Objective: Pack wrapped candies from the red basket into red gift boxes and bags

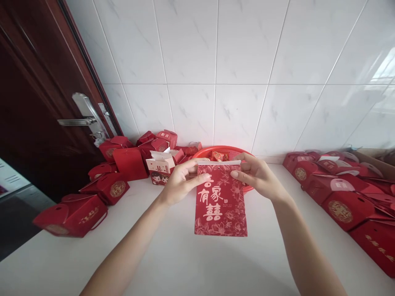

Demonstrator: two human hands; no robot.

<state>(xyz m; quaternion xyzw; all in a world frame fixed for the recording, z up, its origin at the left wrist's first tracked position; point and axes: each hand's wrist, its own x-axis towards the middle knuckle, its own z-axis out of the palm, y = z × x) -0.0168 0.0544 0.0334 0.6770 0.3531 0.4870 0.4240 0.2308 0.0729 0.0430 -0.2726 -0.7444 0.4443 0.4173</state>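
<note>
Between my two hands, above the white table, is a flat red paper bag point(220, 201) printed with pale flowers and large Chinese characters. Its top edge is a white folded strip. My left hand point(184, 181) pinches the upper left corner, thumb on the printed front and fingers behind. At the upper right corner, my right hand point(261, 176) grips in the same way. Right behind the bag stands a red plastic basket point(200, 153), partly hidden, with red-wrapped pieces point(217, 156) in it.
Several red gift boxes point(105, 189) stand at the left, beside an open cream box point(159, 166) with cartoon figures. More red boxes point(336, 201) line the right side. A tiled wall point(191, 82) rises behind the table point(173, 255). A dark door point(40, 82) is at the left.
</note>
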